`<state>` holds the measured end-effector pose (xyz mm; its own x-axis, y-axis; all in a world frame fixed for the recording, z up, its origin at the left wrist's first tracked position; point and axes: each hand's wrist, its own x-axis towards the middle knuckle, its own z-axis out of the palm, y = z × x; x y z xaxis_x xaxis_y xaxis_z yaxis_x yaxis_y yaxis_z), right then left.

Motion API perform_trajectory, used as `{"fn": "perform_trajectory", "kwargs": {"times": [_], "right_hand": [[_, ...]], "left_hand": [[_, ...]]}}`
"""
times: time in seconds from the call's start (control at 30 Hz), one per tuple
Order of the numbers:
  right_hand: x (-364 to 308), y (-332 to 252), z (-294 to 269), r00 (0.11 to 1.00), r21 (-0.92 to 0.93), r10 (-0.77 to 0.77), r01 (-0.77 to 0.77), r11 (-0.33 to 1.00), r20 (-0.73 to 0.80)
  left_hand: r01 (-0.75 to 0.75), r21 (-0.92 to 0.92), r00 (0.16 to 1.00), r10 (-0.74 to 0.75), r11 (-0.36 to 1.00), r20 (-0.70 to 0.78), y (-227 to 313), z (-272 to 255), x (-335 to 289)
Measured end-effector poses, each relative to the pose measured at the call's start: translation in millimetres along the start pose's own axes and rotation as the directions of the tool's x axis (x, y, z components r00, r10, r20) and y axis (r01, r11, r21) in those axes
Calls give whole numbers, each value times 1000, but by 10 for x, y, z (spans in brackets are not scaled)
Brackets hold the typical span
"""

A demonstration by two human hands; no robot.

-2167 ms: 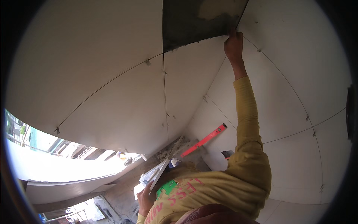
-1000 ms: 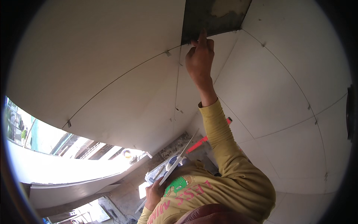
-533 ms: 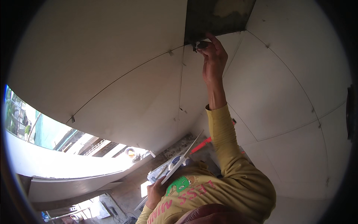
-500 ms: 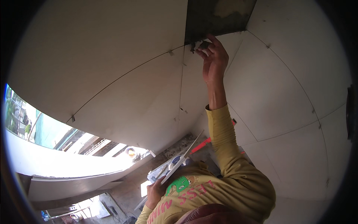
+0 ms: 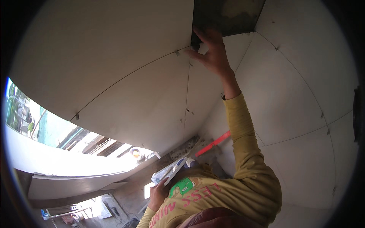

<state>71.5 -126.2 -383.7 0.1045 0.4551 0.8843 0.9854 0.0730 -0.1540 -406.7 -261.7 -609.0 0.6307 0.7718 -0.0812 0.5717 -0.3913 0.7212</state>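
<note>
My right hand (image 5: 213, 49) is raised to the lower left corner of a dark, uncovered patch (image 5: 230, 19) in the pale wall. Its thumb and fingers are spread apart, the fingertips blurred against the dark. Between them, at the corner where the tile joints meet, sits a small dark lump (image 5: 195, 46); its kind is too dim to make out. Low down by my body, my left hand (image 5: 158, 194) grips the edge of a thin pale tile (image 5: 176, 170), which stands tilted and nearly edge-on.
Large pale tiles (image 5: 140, 87) surround the patch, with small clips (image 5: 177, 53) in their joints. A red bar (image 5: 213, 143) lies beyond my raised arm. At left is a bright window opening (image 5: 49, 125) with a white ledge (image 5: 68, 161). Below, a cluttered floor (image 5: 125, 197) shows.
My right hand has gone from pinching near the corner to spread fingers, its wrist shifting right and up. My left hand still holds the tile. The view has shifted slightly.
</note>
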Motion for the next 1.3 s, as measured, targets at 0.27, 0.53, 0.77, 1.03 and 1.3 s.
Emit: {"fn": "perform_trajectory", "kwargs": {"times": [0.27,0.53,0.77,1.03,1.3], "right_hand": [[-73,99,40,997,-87,-75,76,993,19],[83,224,-243,932,148,29,-88,985,361],[-1331,453,-175,677,874,562,-282,-397,474],[-738,221,-305,724,806,570,-567,170,388],[-116,233,-353,770,350,285,-542,764,571]], "left_hand": [[-29,-14,999,29,999,16,21,45,37],[-36,-30,998,38,999,54,84,40,61],[-12,-23,999,13,1000,38,131,105,117],[-6,31,1000,6,999,23,88,167,111],[-3,-30,999,4,1000,37,107,200,116]]}}
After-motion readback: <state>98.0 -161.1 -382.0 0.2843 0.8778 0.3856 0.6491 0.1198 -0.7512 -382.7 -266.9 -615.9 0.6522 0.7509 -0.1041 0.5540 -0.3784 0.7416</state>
